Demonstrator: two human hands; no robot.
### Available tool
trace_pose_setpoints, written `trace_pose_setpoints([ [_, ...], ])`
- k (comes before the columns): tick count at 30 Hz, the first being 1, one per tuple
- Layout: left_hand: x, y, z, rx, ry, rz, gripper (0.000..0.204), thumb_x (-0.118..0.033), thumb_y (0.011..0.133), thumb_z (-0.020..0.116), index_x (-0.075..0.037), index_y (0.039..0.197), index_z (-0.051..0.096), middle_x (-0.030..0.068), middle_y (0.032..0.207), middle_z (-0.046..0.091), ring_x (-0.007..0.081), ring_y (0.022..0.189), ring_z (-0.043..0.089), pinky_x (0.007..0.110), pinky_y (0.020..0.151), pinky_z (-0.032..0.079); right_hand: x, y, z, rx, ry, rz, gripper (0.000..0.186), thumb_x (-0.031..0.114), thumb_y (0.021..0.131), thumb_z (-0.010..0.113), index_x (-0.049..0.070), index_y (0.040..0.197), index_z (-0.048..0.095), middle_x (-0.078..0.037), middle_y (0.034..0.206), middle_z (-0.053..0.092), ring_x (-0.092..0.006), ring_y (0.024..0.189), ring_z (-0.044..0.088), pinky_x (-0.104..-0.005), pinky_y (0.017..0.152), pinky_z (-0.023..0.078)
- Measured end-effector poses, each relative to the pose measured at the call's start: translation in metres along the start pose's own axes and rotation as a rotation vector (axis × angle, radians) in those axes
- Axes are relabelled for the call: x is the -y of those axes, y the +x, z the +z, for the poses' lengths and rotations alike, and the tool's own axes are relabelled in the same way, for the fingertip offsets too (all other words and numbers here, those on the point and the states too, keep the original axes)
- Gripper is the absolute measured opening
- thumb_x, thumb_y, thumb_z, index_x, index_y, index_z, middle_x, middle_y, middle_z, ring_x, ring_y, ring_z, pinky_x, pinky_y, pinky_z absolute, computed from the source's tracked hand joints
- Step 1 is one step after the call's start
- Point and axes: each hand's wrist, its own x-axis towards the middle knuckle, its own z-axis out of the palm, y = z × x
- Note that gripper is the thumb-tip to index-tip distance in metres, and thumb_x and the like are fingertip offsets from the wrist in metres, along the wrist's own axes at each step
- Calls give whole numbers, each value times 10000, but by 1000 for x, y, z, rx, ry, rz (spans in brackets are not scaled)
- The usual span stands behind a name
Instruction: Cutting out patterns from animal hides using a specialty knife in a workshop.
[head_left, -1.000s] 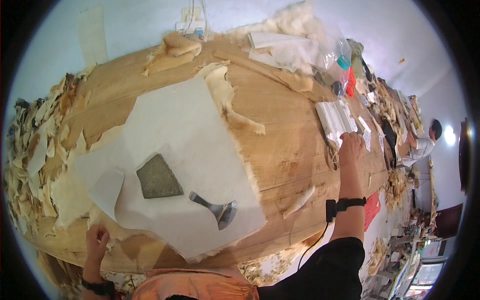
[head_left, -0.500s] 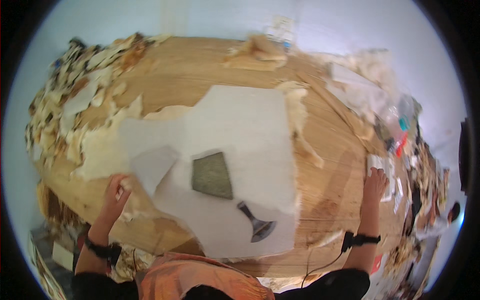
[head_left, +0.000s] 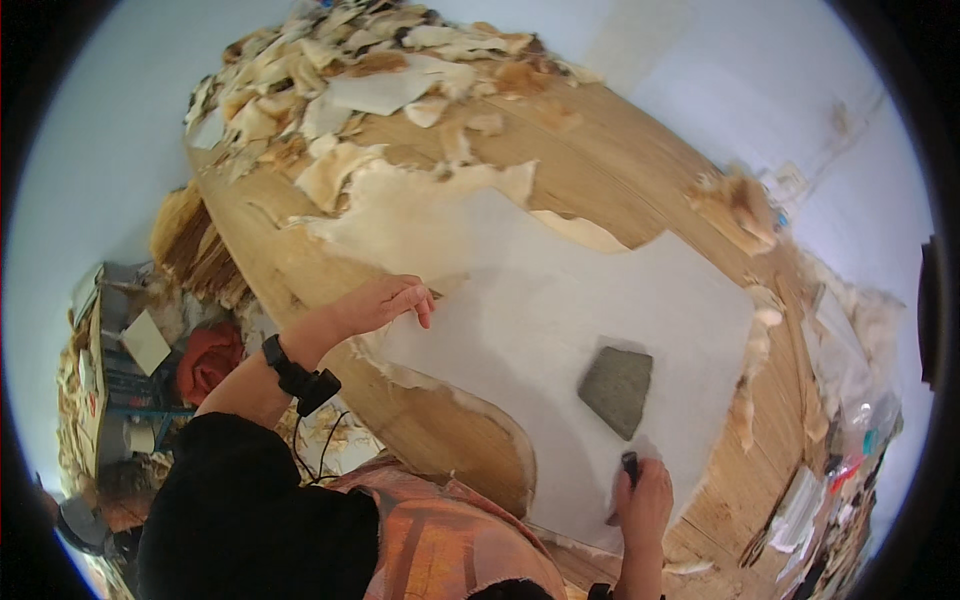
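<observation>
A large pelt (head_left: 690, 310), pale skin side up with fur along its edges, is spread over the table. My left hand (head_left: 395, 300) hangs over its left part, fingers loosely bent and apart, with nothing seen in them. On the right part lies a flat grey-green, many-sided template (head_left: 617, 392). Just below the template, my right hand (head_left: 650, 495) is closed around a crescent-bladed leather knife (head_left: 630, 466). The top of its dark handle shows above the fingers, while most of the blade is hidden by the hand.
Hide scraps (head_left: 300, 90) are heaped at the far left of the wooden table (head_left: 640, 140). A fur piece (head_left: 738, 208) lies at the back edge. White blocks (head_left: 798, 510) and a clear plastic bottle (head_left: 875, 420) stand at the right. Left of the table is a shelf (head_left: 100, 370).
My view has swung left. My right hand has left the white blocks and taken hold of the leather knife. My left hand has moved over the pelt; the loose pale grey piece there no longer shows.
</observation>
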Motion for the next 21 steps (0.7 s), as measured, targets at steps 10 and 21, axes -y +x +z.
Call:
trace_pose_setpoints([
  [10, 24, -84, -17, -278, 319, -190, 242, -281, 918, 690, -62, 1010, 649, 116, 940, 686, 313, 943, 662, 409, 800, 530, 52, 47, -1, -46, 2254, 120, 207, 300, 1047, 541, 94, 1055, 515, -2, 715, 492, -100, 517, 430, -284, 642, 429],
  [21, 42, -88, -15, -138, 434, -130, 310, -371, 883, 717, -86, 972, 636, 135, 920, 679, 348, 901, 671, 452, 752, 525, 321, 138, 105, 366, 1236, -120, 277, 246, 1064, 416, 56, 1011, 611, -68, 1010, 627, -204, 932, 590, -327, 871, 459],
])
